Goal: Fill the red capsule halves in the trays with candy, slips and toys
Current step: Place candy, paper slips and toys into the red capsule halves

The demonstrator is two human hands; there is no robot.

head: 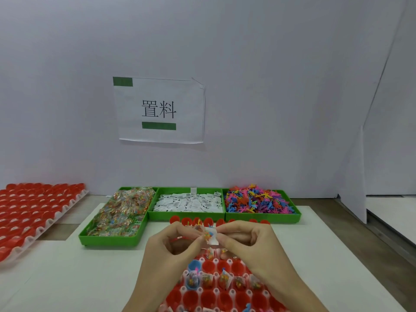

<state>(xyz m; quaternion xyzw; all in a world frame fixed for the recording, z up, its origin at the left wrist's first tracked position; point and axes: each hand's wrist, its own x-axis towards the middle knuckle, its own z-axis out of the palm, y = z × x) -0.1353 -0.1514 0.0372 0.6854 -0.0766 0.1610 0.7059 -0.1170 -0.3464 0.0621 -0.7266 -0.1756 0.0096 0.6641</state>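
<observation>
Both hands work just above the near tray [216,289] of red capsule halves [208,298], which sits on the white worktop [67,278] in front of the person. The left hand [171,248] and the right hand [249,242] meet at their fingertips, each pinching a small bundle [210,235]: a white slip with a packet of coloured candy against it. Whether a toy is in the pinch too is not clear.

The filling looks only partly done. 1 row across the middle of the near tray holds candy packets with slips, a few cups nearer the hands hold some too, and 1 blue cup [194,266] stands among the red ones. The rows nearest the camera look mostly empty, though items show at the bottom edge. The far row, beyond the hands, is largely hidden.

Supplies remain plentiful in the 3 green bins: candy [121,212] on the left, slips [189,202] in the middle, toys [256,200] on the right. A second tray of red halves [33,210] lies well apart at the left; whether any of it is filled cannot be told.
</observation>
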